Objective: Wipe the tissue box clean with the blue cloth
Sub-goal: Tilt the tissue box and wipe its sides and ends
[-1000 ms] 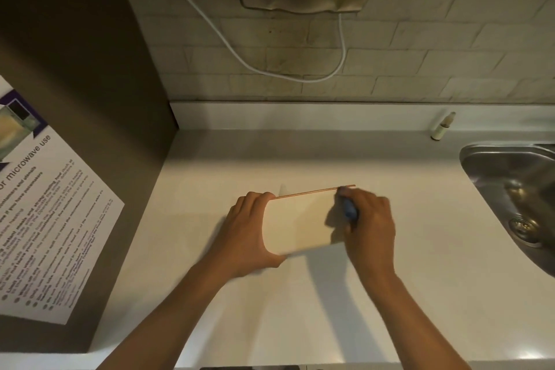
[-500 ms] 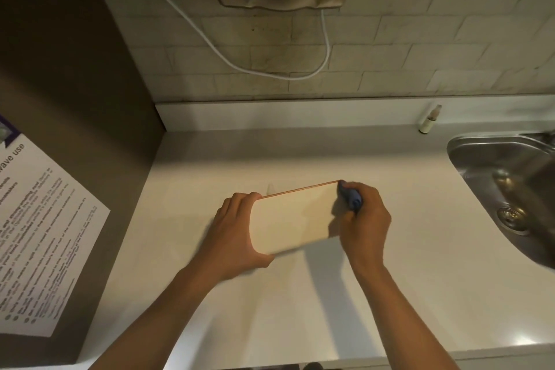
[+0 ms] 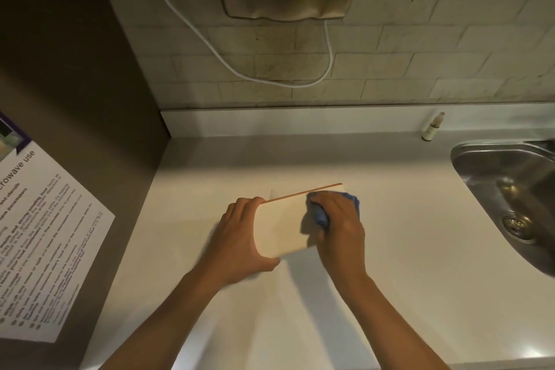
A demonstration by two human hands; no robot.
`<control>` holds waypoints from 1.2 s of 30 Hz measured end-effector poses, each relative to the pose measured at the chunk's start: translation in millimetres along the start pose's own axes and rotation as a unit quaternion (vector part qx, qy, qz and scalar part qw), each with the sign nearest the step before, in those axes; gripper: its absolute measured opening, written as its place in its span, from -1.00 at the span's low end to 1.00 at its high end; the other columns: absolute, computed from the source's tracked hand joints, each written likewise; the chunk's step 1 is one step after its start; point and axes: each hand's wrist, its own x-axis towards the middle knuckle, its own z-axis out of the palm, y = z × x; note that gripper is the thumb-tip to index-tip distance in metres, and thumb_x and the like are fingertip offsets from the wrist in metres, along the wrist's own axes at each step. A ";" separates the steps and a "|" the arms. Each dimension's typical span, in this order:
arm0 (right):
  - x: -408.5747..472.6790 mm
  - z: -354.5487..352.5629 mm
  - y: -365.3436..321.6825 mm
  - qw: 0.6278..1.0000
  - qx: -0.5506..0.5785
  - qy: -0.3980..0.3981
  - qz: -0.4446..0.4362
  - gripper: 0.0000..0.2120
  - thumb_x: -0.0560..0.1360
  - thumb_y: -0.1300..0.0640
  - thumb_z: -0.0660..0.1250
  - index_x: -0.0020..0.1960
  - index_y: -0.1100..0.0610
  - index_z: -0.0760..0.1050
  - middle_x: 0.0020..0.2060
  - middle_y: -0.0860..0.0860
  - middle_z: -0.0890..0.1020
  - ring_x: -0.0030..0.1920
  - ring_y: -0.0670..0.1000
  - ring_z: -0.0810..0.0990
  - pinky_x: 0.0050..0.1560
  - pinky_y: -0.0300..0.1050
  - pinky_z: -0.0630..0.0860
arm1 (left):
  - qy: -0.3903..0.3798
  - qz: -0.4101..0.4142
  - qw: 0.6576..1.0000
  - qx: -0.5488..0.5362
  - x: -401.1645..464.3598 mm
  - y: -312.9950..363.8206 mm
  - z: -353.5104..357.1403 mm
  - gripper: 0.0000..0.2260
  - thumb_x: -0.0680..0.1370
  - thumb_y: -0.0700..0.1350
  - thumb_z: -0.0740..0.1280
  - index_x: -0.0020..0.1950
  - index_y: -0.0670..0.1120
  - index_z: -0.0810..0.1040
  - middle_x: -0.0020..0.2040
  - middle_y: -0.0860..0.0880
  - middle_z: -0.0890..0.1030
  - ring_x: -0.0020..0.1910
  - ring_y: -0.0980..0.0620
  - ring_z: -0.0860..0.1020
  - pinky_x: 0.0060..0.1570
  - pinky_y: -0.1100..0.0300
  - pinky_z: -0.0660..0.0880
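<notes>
I see the tissue box (image 3: 280,227) on the pale bench (image 3: 405,249), near the middle, well left of the steel sink (image 3: 504,189). My left hand (image 3: 237,245) wraps round the box's left end, thumb under the near edge. My right hand (image 3: 341,227) clutches the bunched blue cloth (image 3: 319,215) and presses it against the box's right end.

Both forearms bare, left hand (image 3: 237,246) and right hand (image 3: 342,228) ungloved.

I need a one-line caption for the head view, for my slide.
Left hand steadies a tissue box on the counter while the right hand wipes it with a blue cloth.
</notes>
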 end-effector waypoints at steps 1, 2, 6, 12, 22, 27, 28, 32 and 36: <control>4.8 6.1 -4.6 1.000 0.007 0.009 0.007 -0.55 0.25 0.53 0.33 0.01 0.13 0.61 -0.03 -0.11 0.58 0.03 -0.22 0.46 0.07 -0.36 0.41 | 0.001 -0.002 1.000 -0.004 0.5 0.9 0.6 -0.02 0.10 0.34 0.55 0.43 0.18 0.22 0.25 0.23 0.29 0.18 0.12 0.35 0.05 0.11 0.52; 4.8 14.3 -10.1 1.000 0.017 0.010 0.002 -0.54 0.27 0.52 0.33 0.06 0.14 0.61 0.02 -0.12 0.57 0.09 -0.19 0.47 0.13 -0.29 0.42 | 0.006 -0.003 1.000 -0.008 0.6 1.2 1.5 -0.04 0.10 0.33 0.55 0.42 0.18 0.24 0.22 0.24 0.29 0.17 0.11 0.37 0.04 0.09 0.53; -28.6 37.4 -11.3 0.998 -0.016 -0.022 -0.062 -0.53 0.37 0.42 0.46 0.24 0.14 0.57 0.22 0.01 0.56 0.31 -0.09 0.42 0.35 -0.15 0.32 | 0.031 0.006 0.999 -0.023 -2.5 2.1 6.9 -0.12 0.14 0.38 0.54 0.37 0.20 0.29 0.22 0.25 0.35 0.14 0.14 0.42 0.04 0.10 0.57; -35.5 35.7 -3.9 0.995 -0.049 -0.025 -0.079 -0.51 0.35 0.38 0.51 0.25 0.16 0.56 0.22 0.03 0.58 0.27 0.03 0.50 0.39 -0.11 0.31 | 0.016 0.005 1.000 -0.017 -4.5 -3.5 6.7 0.03 0.14 0.49 0.50 0.49 0.18 0.17 0.40 0.21 0.30 0.28 0.12 0.39 0.19 0.09 0.54; -37.7 36.8 -5.0 0.995 -0.055 -0.002 -0.081 -0.52 0.32 0.34 0.53 0.23 0.16 0.60 0.20 0.01 0.60 0.27 0.04 0.50 0.35 -0.06 0.37 | -0.014 -0.049 0.988 -0.147 -30.3 -28.2 0.1 0.25 0.09 0.45 0.61 0.57 0.40 -0.12 0.45 0.45 0.14 0.39 0.19 0.33 0.30 0.06 0.46; -37.4 38.7 -5.6 0.995 -0.051 0.001 -0.080 -0.46 0.25 0.39 0.58 0.20 0.18 0.60 0.17 0.04 0.62 0.23 0.07 0.54 0.28 0.05 0.46 | 0.011 -0.067 0.980 -0.187 -28.1 -19.7 4.0 0.01 0.15 0.31 0.65 0.46 0.31 0.15 0.31 0.41 0.33 0.31 0.20 0.42 0.14 0.18 0.59; -38.9 38.8 -5.0 0.996 -0.049 0.002 -0.080 -0.46 0.24 0.39 0.58 0.20 0.19 0.60 0.17 0.05 0.62 0.24 0.07 0.54 0.27 0.06 0.46 | 0.011 -0.072 0.978 -0.194 -26.5 -17.8 5.1 0.01 0.15 0.29 0.66 0.46 0.27 0.17 0.31 0.40 0.35 0.29 0.23 0.43 0.11 0.21 0.61; -40.2 39.4 -6.1 0.996 -0.048 0.006 -0.076 -0.44 0.23 0.42 0.58 0.20 0.20 0.60 0.18 0.05 0.61 0.25 0.07 0.52 0.26 0.08 0.46 | 0.020 -0.086 0.973 -0.211 -27.2 -18.0 12.0 0.04 0.15 0.23 0.70 0.48 0.21 0.18 0.33 0.37 0.38 0.30 0.24 0.43 0.12 0.15 0.62; -39.0 38.3 -7.0 0.997 -0.037 -0.002 -0.075 -0.44 0.23 0.43 0.57 0.21 0.21 0.60 0.18 0.05 0.61 0.25 0.05 0.51 0.27 0.08 0.45 | 0.018 -0.088 0.976 -0.198 -27.6 -21.7 14.6 0.06 0.14 0.25 0.70 0.49 0.20 0.17 0.34 0.34 0.37 0.31 0.18 0.44 0.14 0.09 0.62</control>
